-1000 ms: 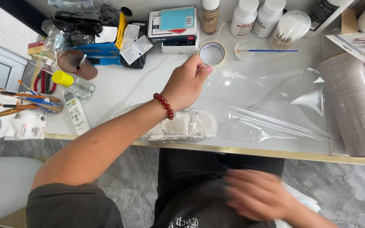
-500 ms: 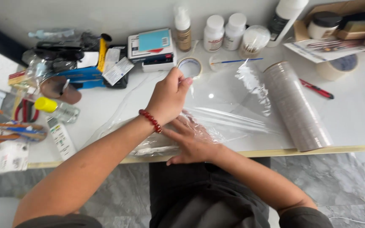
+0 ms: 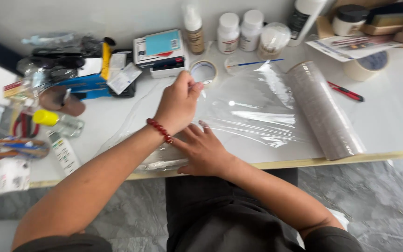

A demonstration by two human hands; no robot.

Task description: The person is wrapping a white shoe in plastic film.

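A sheet of clear plastic film [image 3: 257, 109] lies spread on the white table, unrolled from a grey roll [image 3: 325, 112] at the right. My left hand [image 3: 178, 100], with a red bead bracelet on its wrist, pinches the film's far edge beside a small tape roll [image 3: 204, 71]. My right hand [image 3: 202, 150] lies flat with fingers spread on the film near the table's front edge. A white film-wrapped bundle [image 3: 157, 164] sits just left of it, partly hidden under my left forearm.
White bottles [image 3: 239, 31] and a spray bottle [image 3: 193, 28] line the back wall. A box [image 3: 159, 49], tools and brushes [image 3: 10, 147] crowd the left side. A red pen [image 3: 346, 92] and a masking tape roll [image 3: 364, 65] lie to the right of the film roll.
My right hand has come up from my lap and settled flat on the film by the front edge. My left hand has stayed at the film's far edge.
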